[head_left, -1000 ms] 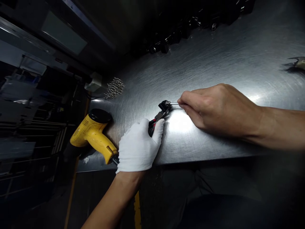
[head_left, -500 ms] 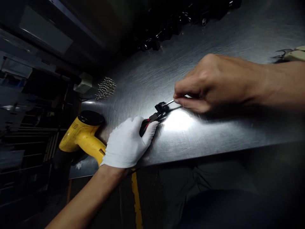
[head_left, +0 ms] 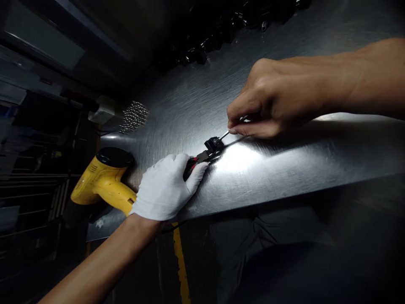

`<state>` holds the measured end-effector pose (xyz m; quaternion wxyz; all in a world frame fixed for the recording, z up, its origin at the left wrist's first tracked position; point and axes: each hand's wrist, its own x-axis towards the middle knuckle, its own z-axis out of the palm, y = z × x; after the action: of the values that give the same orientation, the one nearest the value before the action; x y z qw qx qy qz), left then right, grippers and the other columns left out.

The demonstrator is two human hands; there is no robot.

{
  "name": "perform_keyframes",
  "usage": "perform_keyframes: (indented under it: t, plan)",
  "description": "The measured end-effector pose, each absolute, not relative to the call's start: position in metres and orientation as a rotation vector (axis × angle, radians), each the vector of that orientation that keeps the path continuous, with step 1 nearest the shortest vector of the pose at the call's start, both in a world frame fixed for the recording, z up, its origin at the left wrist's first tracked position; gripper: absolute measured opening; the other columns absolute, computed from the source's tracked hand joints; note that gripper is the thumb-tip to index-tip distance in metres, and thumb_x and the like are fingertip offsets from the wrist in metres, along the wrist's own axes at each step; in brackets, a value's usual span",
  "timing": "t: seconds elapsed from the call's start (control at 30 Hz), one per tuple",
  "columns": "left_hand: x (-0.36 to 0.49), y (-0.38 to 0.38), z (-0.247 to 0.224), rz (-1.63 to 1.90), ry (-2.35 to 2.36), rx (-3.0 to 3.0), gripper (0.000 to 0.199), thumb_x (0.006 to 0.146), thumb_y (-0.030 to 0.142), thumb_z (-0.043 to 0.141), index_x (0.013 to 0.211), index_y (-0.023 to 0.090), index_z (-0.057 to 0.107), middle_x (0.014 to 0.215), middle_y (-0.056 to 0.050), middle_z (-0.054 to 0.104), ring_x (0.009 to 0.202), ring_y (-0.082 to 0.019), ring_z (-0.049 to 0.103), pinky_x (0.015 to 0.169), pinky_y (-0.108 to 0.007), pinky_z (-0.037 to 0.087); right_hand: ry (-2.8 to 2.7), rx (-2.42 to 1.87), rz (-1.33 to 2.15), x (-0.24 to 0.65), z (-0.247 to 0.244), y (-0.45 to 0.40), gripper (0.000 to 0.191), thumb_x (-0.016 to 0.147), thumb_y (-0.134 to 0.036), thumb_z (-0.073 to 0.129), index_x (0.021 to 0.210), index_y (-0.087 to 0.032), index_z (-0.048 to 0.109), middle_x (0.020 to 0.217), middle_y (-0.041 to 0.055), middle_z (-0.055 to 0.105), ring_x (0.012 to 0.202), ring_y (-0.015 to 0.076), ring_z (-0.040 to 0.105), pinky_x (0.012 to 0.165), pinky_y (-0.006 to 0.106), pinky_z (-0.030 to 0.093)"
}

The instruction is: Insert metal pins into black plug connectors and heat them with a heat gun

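My left hand, in a white glove, is closed round pliers with red and black handles. The jaws of the pliers meet a small black block-shaped part just above the metal table. Bare, my right hand pinches a thin metal rod between thumb and fingertips. The rod's lower end reaches the black part; whether it sits inside a hole there I cannot make out. Most of the rod is hidden by my fingers.
A yellow heat gun lies left of my gloved hand, near the table's corner. Behind it is a cluster of shiny twisted metal pieces. Several dark parts with metal bits line the far edge. The table's front edge runs below my hands.
My right hand has lifted slightly and tilted, with its forearm raised, still pinching the rod. The left hand keeps its hold on the pliers. The whole view has shifted a little.
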<state>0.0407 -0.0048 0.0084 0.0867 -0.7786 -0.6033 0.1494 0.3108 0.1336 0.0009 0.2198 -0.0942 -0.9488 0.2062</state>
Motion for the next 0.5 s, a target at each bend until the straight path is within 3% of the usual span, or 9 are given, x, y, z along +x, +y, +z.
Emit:
perform_keyframes:
  t: [0.27,0.5]
  plan:
    - [0.041,-0.004,0.009,0.455,-1.808,-2.341,0.05,0.101,0.062,0.032,0.09,0.02,0.058,0.079,-0.005,0.062,0.07,-0.025,0.06,0.059,-0.033,0.03,-2.707,-0.19,0.59,0.307,0.007,0.145,0.008,0.09,-0.021,0.07,0.087,-0.017,0.077,0.063,-0.0109,0.063,0.054,0.0014,0.046,0.058,0.025,0.032]
    - [0.041,-0.004,0.009,0.451,-1.811,-2.342,0.052,0.1,0.063,0.032,0.089,0.02,0.059,0.078,-0.005,0.061,0.067,-0.024,0.057,0.057,-0.032,0.029,-2.741,-0.036,0.579,0.301,0.013,0.157,0.007,0.088,-0.021,0.071,0.088,-0.017,0.077,0.064,-0.011,0.066,0.055,0.0006,0.051,0.058,0.024,0.035]
